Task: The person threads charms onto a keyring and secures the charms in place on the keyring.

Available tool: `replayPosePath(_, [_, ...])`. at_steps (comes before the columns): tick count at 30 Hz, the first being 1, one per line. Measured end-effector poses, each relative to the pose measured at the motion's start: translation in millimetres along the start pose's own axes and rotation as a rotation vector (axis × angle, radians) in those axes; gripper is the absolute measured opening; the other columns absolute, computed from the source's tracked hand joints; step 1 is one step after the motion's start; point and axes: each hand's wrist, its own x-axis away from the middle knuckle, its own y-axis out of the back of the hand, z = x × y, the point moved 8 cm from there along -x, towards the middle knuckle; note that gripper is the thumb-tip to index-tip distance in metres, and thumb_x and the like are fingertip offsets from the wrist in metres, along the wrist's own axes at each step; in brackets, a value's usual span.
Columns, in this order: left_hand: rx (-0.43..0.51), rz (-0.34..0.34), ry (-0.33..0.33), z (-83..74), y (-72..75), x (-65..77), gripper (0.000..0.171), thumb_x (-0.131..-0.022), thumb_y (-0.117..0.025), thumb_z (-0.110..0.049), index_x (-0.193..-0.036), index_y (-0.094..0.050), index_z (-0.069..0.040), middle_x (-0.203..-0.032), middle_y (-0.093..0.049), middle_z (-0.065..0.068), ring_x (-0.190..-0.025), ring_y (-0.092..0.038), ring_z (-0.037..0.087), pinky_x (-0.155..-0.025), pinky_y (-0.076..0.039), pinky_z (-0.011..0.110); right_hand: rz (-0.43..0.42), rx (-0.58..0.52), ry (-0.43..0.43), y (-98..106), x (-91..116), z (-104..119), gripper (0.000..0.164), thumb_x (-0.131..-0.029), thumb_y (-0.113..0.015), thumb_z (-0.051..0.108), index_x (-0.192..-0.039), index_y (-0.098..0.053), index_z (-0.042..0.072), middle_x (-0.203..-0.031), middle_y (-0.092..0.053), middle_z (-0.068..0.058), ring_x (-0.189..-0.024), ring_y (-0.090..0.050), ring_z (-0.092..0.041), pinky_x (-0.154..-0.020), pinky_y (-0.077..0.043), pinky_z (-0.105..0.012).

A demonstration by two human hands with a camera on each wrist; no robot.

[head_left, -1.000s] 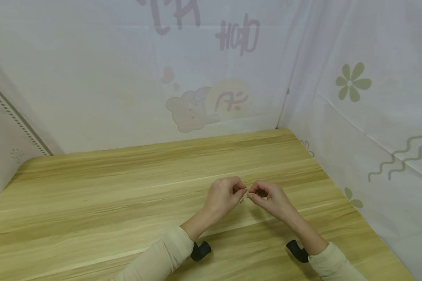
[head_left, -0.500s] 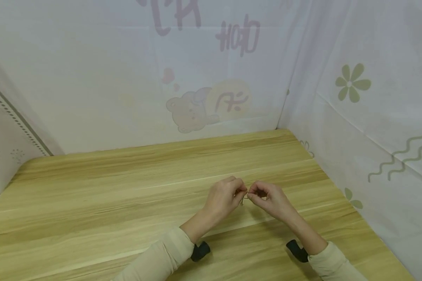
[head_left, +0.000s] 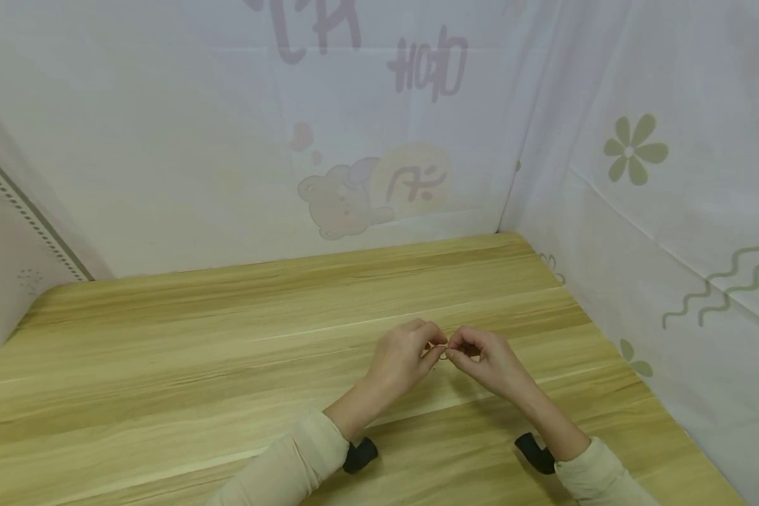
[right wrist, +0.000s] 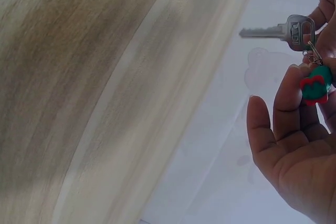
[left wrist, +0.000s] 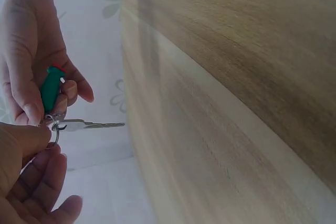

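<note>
Fingers [left wrist: 24,85] pinching metal ring [left wrist: 57,137], key [right wrist: 275,32], green charm [left wrist: 51,89]

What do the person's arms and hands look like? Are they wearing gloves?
No gloves: the left hand and the right hand are bare. There's a plain, pale-cream cloth left sleeve and a matching right sleeve, both ending short of the wrist. A black, rounded piece shows beside each sleeve's end, partly hidden.

A silvery key [right wrist: 279,31] hangs from a metal ring [left wrist: 56,139], blade pointing down above the table [head_left: 228,386], beside a green charm [left wrist: 51,90] with red trim
</note>
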Motion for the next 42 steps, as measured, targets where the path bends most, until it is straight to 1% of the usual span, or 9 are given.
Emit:
replayPosePath(2, [-0.031, -0.021, -0.040, -3.1, 1.0, 0.3, 0.004, -0.082, -0.072, -0.013, -0.084, -0.069, -0.013, -0.077, -0.066, -0.003, -0.066, -0.062, 0.006, -0.056, -0.044, 0.012, 0.003, 0.003, 0.002, -0.1, 0.1, 0.1, 0.007, -0.089, -0.064, 0.009, -0.083, -0.064, 0.013, -0.080, -0.063, 0.006, -0.070, -0.055, -0.004, -0.062, -0.048, -0.023])
replayPosePath(4, [-0.035, -0.035, -0.047, -3.4, 1.6, 0.6, 0.004, -0.081, -0.073, -0.011, -0.081, -0.069, -0.014, -0.074, -0.066, -0.004, -0.063, -0.059, 0.004, -0.054, -0.042, 0.011, 0.005, 0.006, 0.006, -0.1, 0.1, 0.0, 0.006, -0.089, -0.064, 0.010, -0.083, -0.064, 0.012, -0.079, -0.063, 0.006, -0.070, -0.055, -0.004, -0.062, -0.048, -0.023])
replayPosePath(12, [0.077, -0.003, 0.109, 8.4, 0.7, 0.7, 0.006, -0.081, -0.072, -0.010, -0.079, -0.071, -0.015, -0.073, -0.070, -0.006, -0.060, -0.060, 0.001, -0.053, -0.041, 0.008, -0.001, 0.004, -0.012, -0.4, -0.1, -0.5, 0.007, -0.088, -0.065, 0.011, -0.083, -0.063, 0.015, -0.078, -0.062, 0.007, -0.069, -0.055, -0.004, -0.061, -0.048, -0.023])
replayPosePath(23, [0.140, -0.019, 0.178, 14.5, -0.7, 1.9, 0.006, -0.080, -0.073, -0.009, -0.076, -0.070, -0.013, -0.067, -0.069, -0.005, -0.055, -0.058, 0.001, -0.048, -0.038, 0.009, -0.005, -0.023, -0.012, -1.8, -0.4, -1.7, 0.005, -0.088, -0.065, 0.009, -0.083, -0.063, 0.009, -0.078, -0.063, 0.004, -0.069, -0.053, -0.004, -0.062, -0.047, -0.022])
replayPosePath(29, [0.163, -0.010, 0.210, 15.8, -1.5, 2.4, 0.007, -0.080, -0.073, -0.011, -0.075, -0.070, -0.014, -0.068, -0.069, -0.005, -0.054, -0.057, 0.000, -0.046, -0.038, 0.010, -0.021, -0.017, -0.003, -0.4, -0.6, -1.1, 0.008, -0.088, -0.065, 0.009, -0.082, -0.062, 0.013, -0.077, -0.062, 0.005, -0.067, -0.053, -0.004, -0.061, -0.047, -0.022])
replayPosePath(32, [0.125, -0.002, 0.177, 12.9, -1.3, 2.1, 0.005, -0.082, -0.072, -0.013, -0.078, -0.070, -0.014, -0.071, -0.069, -0.005, -0.057, -0.058, 0.001, -0.048, -0.039, 0.010, -0.027, -0.009, 0.008, -0.1, -0.6, -0.6, 0.010, -0.088, -0.065, 0.008, -0.081, -0.062, 0.015, -0.077, -0.062, 0.006, -0.068, -0.054, -0.003, -0.061, -0.048, -0.022])
replayPosePath(37, [0.019, -0.031, 0.048, 3.1, 1.5, 1.1, 0.004, -0.082, -0.072, -0.013, -0.083, -0.069, -0.014, -0.080, -0.069, -0.004, -0.067, -0.065, 0.007, -0.053, -0.041, 0.010, -0.021, -0.002, 0.021, -1.0, -1.3, -0.2, 0.012, -0.088, -0.064, 0.007, -0.080, -0.062, 0.015, -0.076, -0.061, 0.007, -0.068, -0.053, -0.004, -0.060, -0.048, -0.022])
replayPosePath(40, [0.011, -0.050, 0.025, 1.3, 3.2, 1.5, 0.008, -0.080, -0.073, -0.009, -0.079, -0.068, -0.015, -0.077, -0.068, -0.004, -0.064, -0.062, 0.006, -0.052, -0.040, 0.009, -0.020, -0.001, 0.025, -1.5, -1.3, 1.0, 0.013, -0.087, -0.064, 0.006, -0.079, -0.062, 0.016, -0.075, -0.061, 0.008, -0.067, -0.053, -0.004, -0.059, -0.047, -0.022])
replayPosePath(42, [0.021, -0.052, 0.037, 2.6, 3.2, 1.8, 0.010, -0.080, -0.073, -0.007, -0.076, -0.069, -0.015, -0.073, -0.067, -0.005, -0.060, -0.058, 0.003, -0.051, -0.038, 0.008, -0.020, 0.000, 0.026, -1.7, -1.2, 1.4, 0.014, -0.087, -0.065, 0.006, -0.079, -0.061, 0.017, -0.075, -0.061, 0.008, -0.067, -0.053, -0.004, -0.059, -0.047, -0.022])
